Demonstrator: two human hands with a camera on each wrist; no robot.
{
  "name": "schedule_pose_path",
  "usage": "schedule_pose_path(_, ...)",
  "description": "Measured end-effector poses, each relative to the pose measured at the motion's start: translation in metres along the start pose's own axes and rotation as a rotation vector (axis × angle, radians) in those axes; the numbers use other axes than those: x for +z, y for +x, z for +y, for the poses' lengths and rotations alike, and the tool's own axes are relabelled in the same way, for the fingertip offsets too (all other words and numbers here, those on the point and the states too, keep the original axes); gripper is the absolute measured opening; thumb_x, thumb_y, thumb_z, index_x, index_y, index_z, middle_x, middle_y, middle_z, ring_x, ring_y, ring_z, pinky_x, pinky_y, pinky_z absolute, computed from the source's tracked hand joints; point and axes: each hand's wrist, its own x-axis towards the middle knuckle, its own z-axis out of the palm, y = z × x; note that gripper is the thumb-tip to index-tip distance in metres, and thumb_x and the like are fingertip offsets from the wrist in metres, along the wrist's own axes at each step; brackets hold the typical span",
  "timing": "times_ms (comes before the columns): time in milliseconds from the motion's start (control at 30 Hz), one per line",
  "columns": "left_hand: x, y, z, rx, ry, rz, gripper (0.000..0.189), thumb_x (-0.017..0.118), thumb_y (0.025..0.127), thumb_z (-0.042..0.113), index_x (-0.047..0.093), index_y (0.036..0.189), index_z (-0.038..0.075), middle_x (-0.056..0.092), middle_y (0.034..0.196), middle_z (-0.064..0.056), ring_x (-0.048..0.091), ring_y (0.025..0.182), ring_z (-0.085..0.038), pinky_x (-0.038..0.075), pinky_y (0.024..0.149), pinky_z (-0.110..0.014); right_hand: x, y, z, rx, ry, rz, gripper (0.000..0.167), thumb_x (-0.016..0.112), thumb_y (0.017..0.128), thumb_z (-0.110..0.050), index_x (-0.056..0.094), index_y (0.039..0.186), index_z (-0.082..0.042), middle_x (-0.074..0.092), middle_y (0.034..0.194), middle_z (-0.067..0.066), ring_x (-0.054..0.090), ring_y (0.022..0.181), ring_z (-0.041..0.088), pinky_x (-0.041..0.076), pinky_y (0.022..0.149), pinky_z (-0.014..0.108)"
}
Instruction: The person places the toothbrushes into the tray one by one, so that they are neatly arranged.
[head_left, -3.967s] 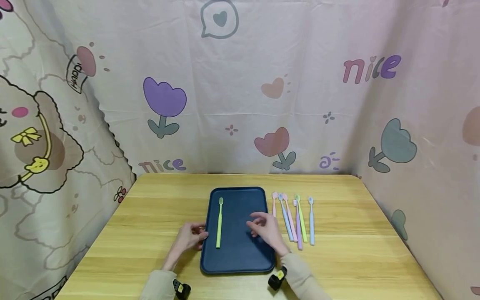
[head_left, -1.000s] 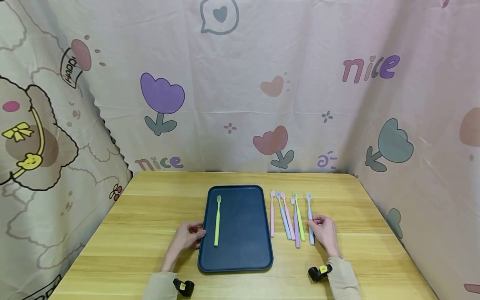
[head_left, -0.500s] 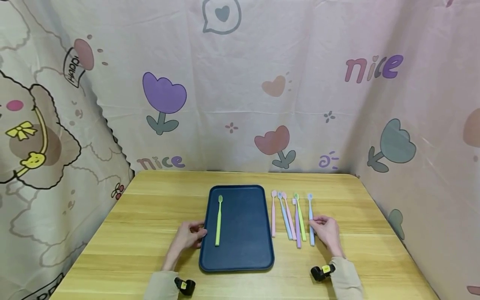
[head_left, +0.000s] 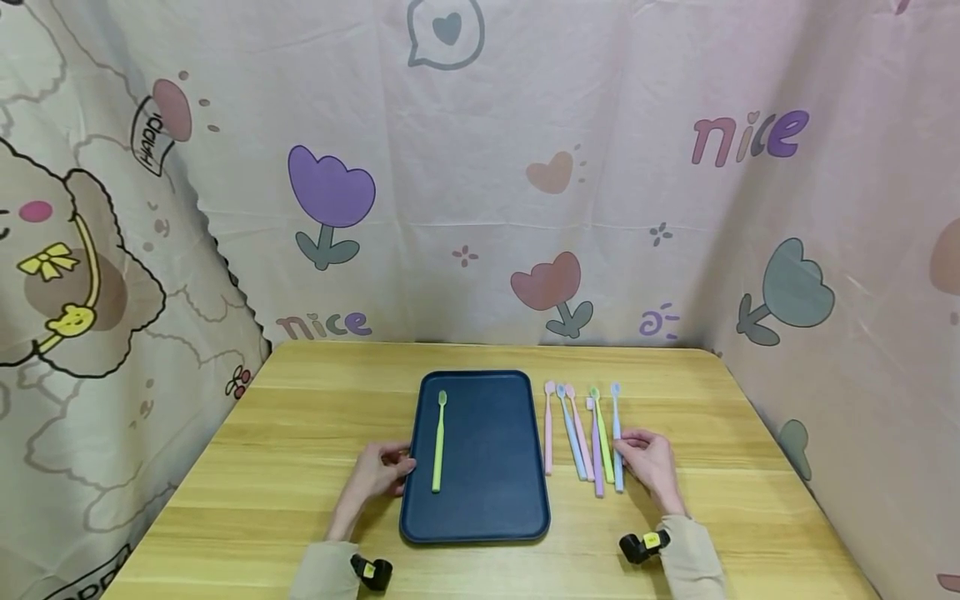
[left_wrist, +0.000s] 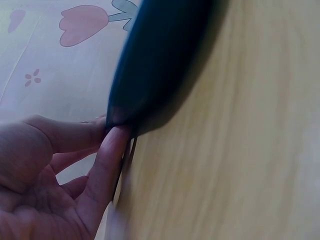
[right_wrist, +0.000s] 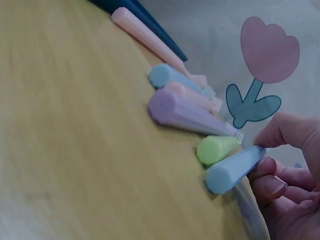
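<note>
My left hand (head_left: pixel 373 473) grips the left rim of the dark blue tray (head_left: pixel 491 467); in the left wrist view, thumb and finger meet at the tray's edge (left_wrist: pixel 150 85). One yellow-green toothbrush (head_left: pixel 438 446) lies lengthwise on the tray's left side. To the right, my right hand (head_left: pixel 651 465) pinches a blue toothbrush (head_left: pixel 617 412) by its handle, between thumb and fingers. Its handle end (right_wrist: pixel 220 180) shows in the right wrist view, close beside a green handle (right_wrist: pixel 212 150). The fingers cover part of the blue handle.
Between tray and right hand lie a pink toothbrush (head_left: pixel 548 433), another blue one (head_left: pixel 572 437), a second pink one (head_left: pixel 579 425), a purple one (head_left: pixel 597 454) and a green one (head_left: pixel 604 442). A printed curtain (head_left: pixel 465 167) hangs behind the wooden table (head_left: pixel 315 392).
My right hand has gone from over the tray to the rightmost blue toothbrush, which has since shifted slightly left, nearer the green one. The left hand stays at the tray.
</note>
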Motion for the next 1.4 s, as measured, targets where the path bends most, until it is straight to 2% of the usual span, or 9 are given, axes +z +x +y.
schedule_pose_path(200,0.000,-0.001,0.001,-0.005,-0.009,0.005,0.036,0.072,0.089,0.001,0.068,0.123,-0.008,0.067,0.081,-0.010,0.057,0.069,-0.014,0.052,0.051,-0.023,0.003,-0.003,-0.008,0.002,0.045,-0.030,0.032,0.071,0.089,-0.006,0.066,0.114,0.012,0.069,0.079,-0.003,0.060,0.063,0.004,0.053,0.054,0.017)
schedule_pose_path(433,0.002,0.000,0.000,-0.018,-0.004,0.020,0.035,0.071,0.089,-0.001,0.069,0.123,-0.006,0.066,0.079,-0.007,0.057,0.067,-0.013,0.051,0.050,-0.022,0.009,-0.008,-0.019,-0.012,0.123,-0.078,0.034,0.072,0.089,-0.004,0.064,0.116,0.015,0.070,0.079,-0.001,0.061,0.062,0.006,0.057,0.058,0.020)
schedule_pose_path(733,0.002,0.001,0.000,-0.017,0.003,0.019,0.035,0.071,0.089,-0.001,0.068,0.123,-0.006,0.066,0.080,-0.008,0.057,0.066,-0.013,0.052,0.050,-0.022,0.024,-0.015,-0.035,-0.056,0.142,-0.133,0.035,0.072,0.090,-0.005,0.063,0.117,0.015,0.071,0.084,0.001,0.063,0.071,0.005,0.058,0.065,0.019)
schedule_pose_path(833,0.003,0.001,0.000,-0.022,0.011,0.022,0.035,0.071,0.089,-0.001,0.068,0.123,-0.005,0.066,0.080,-0.007,0.057,0.065,-0.013,0.052,0.051,-0.022,0.031,-0.017,-0.040,-0.048,0.143,-0.140,0.034,0.072,0.090,-0.006,0.064,0.116,0.014,0.072,0.085,0.001,0.063,0.071,0.005,0.057,0.064,0.019)
schedule_pose_path(1033,0.003,0.001,0.003,-0.059,0.025,0.019,0.035,0.069,0.090,-0.001,0.067,0.124,-0.007,0.065,0.082,-0.009,0.057,0.058,-0.014,0.055,0.050,-0.026,0.047,-0.019,-0.049,-0.040,0.189,-0.129,0.029,0.071,0.090,-0.003,0.065,0.113,0.015,0.070,0.077,-0.003,0.060,0.061,0.006,0.055,0.056,0.019)
schedule_pose_path(1133,0.003,0.001,0.007,-0.058,0.054,0.025,0.035,0.070,0.089,-0.001,0.068,0.123,-0.007,0.065,0.081,-0.010,0.058,0.057,-0.014,0.057,0.050,-0.028,0.055,-0.020,-0.053,-0.048,0.215,-0.131,0.029,0.070,0.090,-0.001,0.065,0.113,0.015,0.068,0.073,-0.005,0.059,0.058,0.005,0.054,0.055,0.019)
schedule_pose_path(1333,0.001,0.001,0.015,-0.014,0.210,0.071,0.035,0.076,0.084,0.004,0.072,0.117,-0.005,0.070,0.078,-0.007,0.061,0.059,-0.012,0.052,0.054,-0.025,0.071,-0.026,-0.062,-0.070,0.255,-0.151,0.029,0.070,0.089,0.002,0.064,0.113,0.017,0.065,0.072,-0.003,0.059,0.059,0.007,0.055,0.053,0.020)
schedule_pose_path(1400,0.001,0.001,0.016,-0.024,0.211,0.072,0.035,0.076,0.083,0.004,0.072,0.117,-0.004,0.071,0.078,-0.007,0.063,0.059,-0.013,0.053,0.054,-0.025,0.076,-0.027,-0.064,-0.075,0.271,-0.164,0.030,0.071,0.089,0.001,0.063,0.113,0.017,0.066,0.073,-0.003,0.059,0.060,0.007,0.055,0.053,0.021)
